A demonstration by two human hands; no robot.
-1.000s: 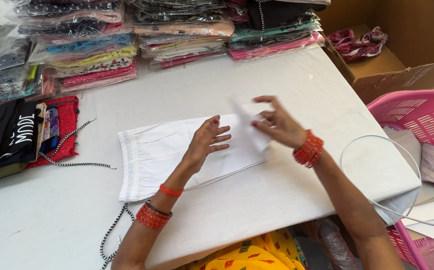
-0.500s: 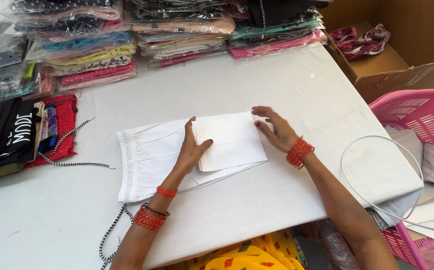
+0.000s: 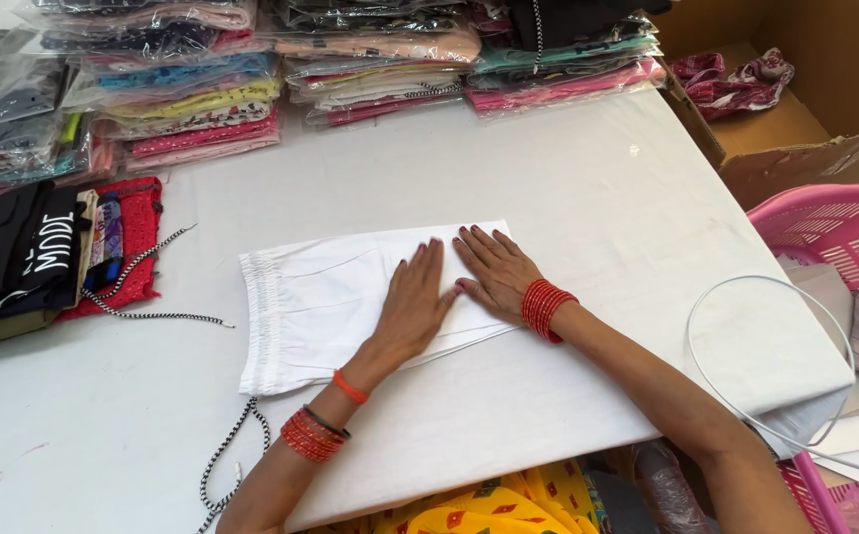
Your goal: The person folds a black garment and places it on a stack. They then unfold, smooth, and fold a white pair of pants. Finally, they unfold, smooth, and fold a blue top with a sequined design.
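Both hands lie flat, palms down, on a folded white garment [image 3: 321, 302] in the middle of a white-covered table [image 3: 588, 198]. The left hand [image 3: 418, 302] and the right hand [image 3: 494, 269] sit side by side on the garment's right part, fingers spread and pointing to the far side. Red bangles ring both wrists. The garment's gathered waistband lies at its left end. Along the far edge stand stacks of packed clothes [image 3: 202, 99]. A black-and-white cord [image 3: 143, 287] trails at the left beside a red cloth [image 3: 138, 247]. A pink basket [image 3: 845, 237] stands at the right, a cardboard box [image 3: 825, 109] beyond it.
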